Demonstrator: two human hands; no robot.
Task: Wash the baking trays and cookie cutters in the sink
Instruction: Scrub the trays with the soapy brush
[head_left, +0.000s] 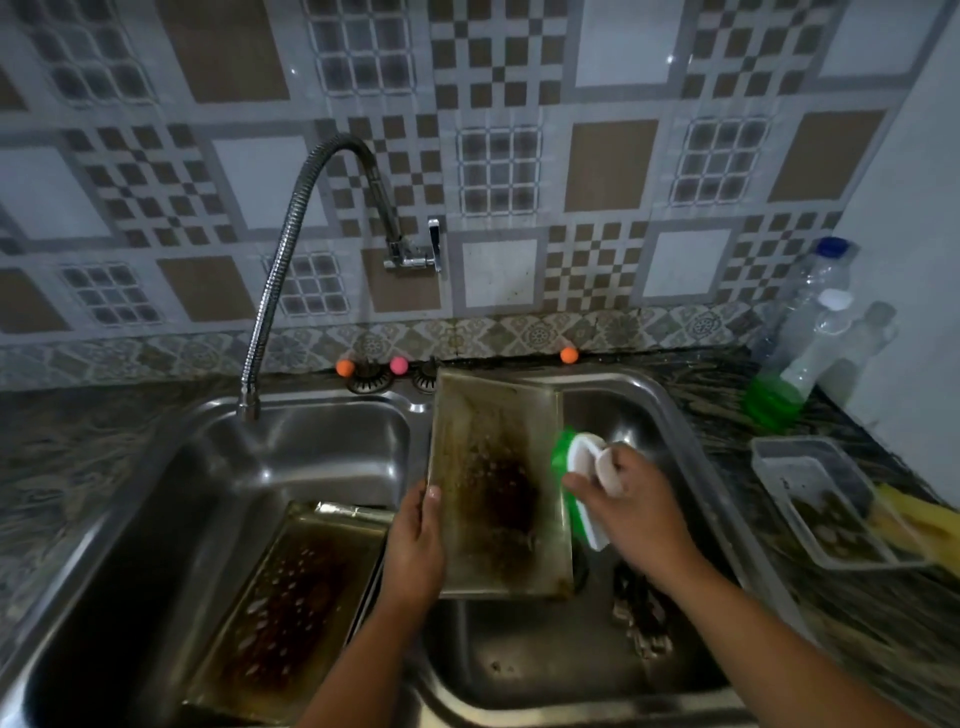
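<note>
1. While two hands work over a steel double sink (691, 441), the left hand (415, 551) grips the left edge of one stained baking tray (498, 493) held tilted over the right basin, and the right hand (628, 504) is clamped around a green-and-white scrub brush (576, 478) at that tray's right edge.
2. A second baking tray (291, 608), dark with burnt residue, leans in the left basin.
3. Dark small items (639, 618) lie blurred on the right basin floor.
4. On the marbled dark counter at right sit one clear plastic container (815, 499) and two clear bottles (810, 332); no label is readable.
5. A flexible metal faucet (291, 249) arches from the patterned tile wall (613, 166), with three small coloured balls (398, 365) along the sink's back ledge.
</note>
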